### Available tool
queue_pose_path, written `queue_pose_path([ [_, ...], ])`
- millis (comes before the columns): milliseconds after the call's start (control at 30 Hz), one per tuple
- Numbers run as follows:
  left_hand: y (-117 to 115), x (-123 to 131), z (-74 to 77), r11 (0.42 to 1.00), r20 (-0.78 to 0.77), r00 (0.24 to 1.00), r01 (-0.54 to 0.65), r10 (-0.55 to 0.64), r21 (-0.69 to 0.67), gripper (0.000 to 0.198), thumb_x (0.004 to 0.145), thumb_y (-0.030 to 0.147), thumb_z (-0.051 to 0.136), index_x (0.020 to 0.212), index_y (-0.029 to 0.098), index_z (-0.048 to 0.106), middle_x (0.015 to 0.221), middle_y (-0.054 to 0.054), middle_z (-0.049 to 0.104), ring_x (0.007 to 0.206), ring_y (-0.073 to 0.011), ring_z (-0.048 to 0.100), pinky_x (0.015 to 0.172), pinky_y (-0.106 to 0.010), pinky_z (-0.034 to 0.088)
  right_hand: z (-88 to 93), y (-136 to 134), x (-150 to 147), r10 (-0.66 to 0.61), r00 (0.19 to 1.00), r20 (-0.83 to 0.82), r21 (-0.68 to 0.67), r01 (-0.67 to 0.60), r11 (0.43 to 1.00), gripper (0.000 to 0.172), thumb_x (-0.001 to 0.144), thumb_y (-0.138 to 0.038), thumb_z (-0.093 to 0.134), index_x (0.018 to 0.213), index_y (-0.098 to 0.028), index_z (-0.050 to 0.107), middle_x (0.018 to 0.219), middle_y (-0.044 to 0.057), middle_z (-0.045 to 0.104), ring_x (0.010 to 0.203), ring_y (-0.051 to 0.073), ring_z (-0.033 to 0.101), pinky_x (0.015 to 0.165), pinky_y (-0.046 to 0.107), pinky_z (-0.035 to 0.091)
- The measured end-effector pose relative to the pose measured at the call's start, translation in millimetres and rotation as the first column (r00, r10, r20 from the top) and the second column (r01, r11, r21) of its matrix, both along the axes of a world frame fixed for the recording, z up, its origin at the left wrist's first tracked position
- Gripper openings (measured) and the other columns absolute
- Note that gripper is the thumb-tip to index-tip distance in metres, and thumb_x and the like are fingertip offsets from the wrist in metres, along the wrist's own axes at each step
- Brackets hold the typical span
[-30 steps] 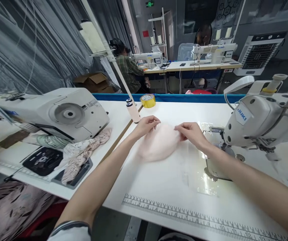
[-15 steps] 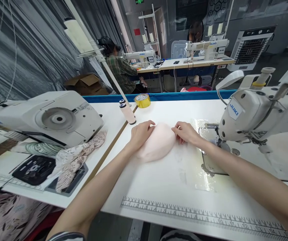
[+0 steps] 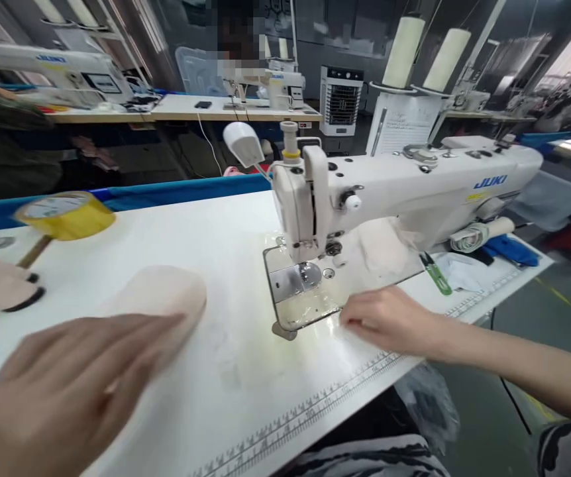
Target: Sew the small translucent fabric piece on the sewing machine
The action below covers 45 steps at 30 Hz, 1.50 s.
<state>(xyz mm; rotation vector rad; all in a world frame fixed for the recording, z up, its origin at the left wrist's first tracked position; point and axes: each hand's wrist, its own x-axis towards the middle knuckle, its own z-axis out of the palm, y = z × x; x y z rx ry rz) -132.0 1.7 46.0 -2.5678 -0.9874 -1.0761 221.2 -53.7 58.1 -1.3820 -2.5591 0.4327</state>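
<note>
Left fingers [image 3: 136, 332] over near part, pink pad [image 3: 166, 286].

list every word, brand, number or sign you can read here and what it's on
"JUKI": near sewing machine, on its arm
"JUKI": back-left sewing machine
"JUKI", blurred: back-middle sewing machine
Too blurred to read surely: numbers on the ruler scale along the table edge
Too small or blurred: writing on the paper sheet, the yellow sticker under the near logo, print inside the yellow tape roll
</note>
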Motion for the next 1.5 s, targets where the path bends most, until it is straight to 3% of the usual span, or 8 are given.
queue_pose_path([
  [167, -20, 87, 2.0, 0.947, -0.177, 0.938, 0.315, -0.3, 0.064, 0.019, 0.093, 0.024, 0.045, 0.095, 0.021, 0.065, 0.081, 0.001, 0.072, 0.068, -0.0158, 0.064, 0.068, -0.032, 0.046, -4.3, 20, 88, -0.423, 0.851, 0.31, 0.26, 0.352, 0.899, 0.036, 0.077, -0.004, 0.047, 0.106, -0.02, 0.063, 0.11, 0.004, 0.067, 0.075, 0.016, 0.064, 0.047, 0.024, 0.03],
  [433, -18, 191, -18.5, 0.883, -0.161, 0.878, 0.414, -0.451, -0.22, 0.03, 0.097, 0.033, 0.041, 0.091, 0.017, 0.066, 0.084, -0.002, 0.071, 0.079, -0.0163, 0.066, 0.075, -0.032, 0.048, -14.1, 39, 105, -0.434, 0.869, 0.239, 0.319, 0.352, 0.88, 0.029, 0.084, -0.017, 0.047, 0.107, -0.025, 0.064, 0.104, 0.002, 0.069, 0.08, 0.017, 0.063, 0.05, 0.024, 0.03],
  [733, -12, 225, -22.6, 0.856, -0.189, 0.86, 0.402, -0.475, -0.324, 0.037, 0.098, 0.036, 0.038, 0.088, 0.016, 0.068, 0.083, -0.003, 0.071, 0.081, -0.0164, 0.066, 0.077, -0.032, 0.049, -23.7, 57, 103, -0.375, 0.924, 0.073, 0.316, 0.335, 0.888, 0.019, 0.087, -0.019, 0.048, 0.088, -0.024, 0.066, 0.086, 0.001, 0.071, 0.07, 0.016, 0.064, 0.054, 0.024, 0.036],
  [900, 7, 258, -25.3, 0.883, -0.278, 0.862, 0.327, -0.425, -0.336, 0.038, 0.096, 0.04, 0.041, 0.119, 0.015, 0.057, 0.13, -0.008, 0.057, 0.12, -0.023, 0.052, 0.099, -0.038, 0.042, -14.1, 64, 111, -0.427, 0.895, -0.128, 0.351, 0.444, 0.824, 0.02, 0.088, -0.019, 0.044, 0.098, -0.019, 0.061, 0.072, 0.002, 0.069, 0.064, 0.015, 0.065, 0.062, 0.024, 0.046],
  [1067, 34, 296, -45.1, 0.906, -0.345, 0.878, 0.193, -0.331, -0.377, 0.054, 0.095, 0.047, 0.038, 0.135, 0.01, 0.041, 0.144, -0.014, 0.041, 0.135, -0.0265, 0.035, 0.112, -0.043, 0.027, 21.0, 37, 98, -0.266, 0.961, -0.073, 0.349, 0.274, 0.896, 0.018, 0.086, -0.023, 0.049, 0.087, -0.02, 0.066, 0.082, 0.008, 0.069, 0.068, 0.02, 0.063, 0.061, 0.03, 0.045],
  [1200, 34, 294, -45.3, 0.897, -0.329, 0.88, 0.202, -0.343, -0.393, 0.045, 0.096, 0.036, 0.041, 0.134, 0.012, 0.044, 0.147, -0.012, 0.038, 0.138, -0.0237, 0.031, 0.116, -0.042, 0.019, 39.4, -12, 64, 0.059, 0.998, -0.002, -0.117, -0.059, 0.991, 0.019, 0.084, -0.02, 0.053, 0.067, -0.021, 0.061, 0.06, -0.002, 0.062, 0.05, 0.011, 0.052, 0.048, 0.023, 0.037],
  [1367, 1, 241, -22.9, 0.631, 0.164, 0.927, 0.352, -0.337, -0.691, 0.028, 0.098, 0.032, 0.035, 0.112, 0.018, 0.055, 0.11, -0.006, 0.067, 0.103, -0.0183, 0.062, 0.094, -0.038, 0.047, 22.1, -27, 23, -0.074, 0.971, -0.228, -0.221, 0.023, 0.975, 0.036, 0.083, -0.031, 0.06, 0.052, -0.019, 0.047, 0.041, -0.006, 0.044, 0.037, 0.007, 0.033, 0.039, 0.023, 0.026],
  [1500, -32, 183, -8.6, 0.315, 0.51, 0.86, 0.48, 0.016, -0.819, 0.041, 0.098, 0.046, 0.024, 0.091, 0.017, 0.052, 0.087, -0.006, 0.065, 0.079, -0.0141, 0.064, 0.073, -0.03, 0.054, -0.2, -7, -1, -0.292, 0.848, -0.443, -0.494, 0.041, 0.868, 0.043, 0.083, -0.044, 0.06, 0.052, -0.02, 0.042, 0.038, -0.006, 0.044, 0.034, 0.007, 0.04, 0.039, 0.021, 0.034],
])
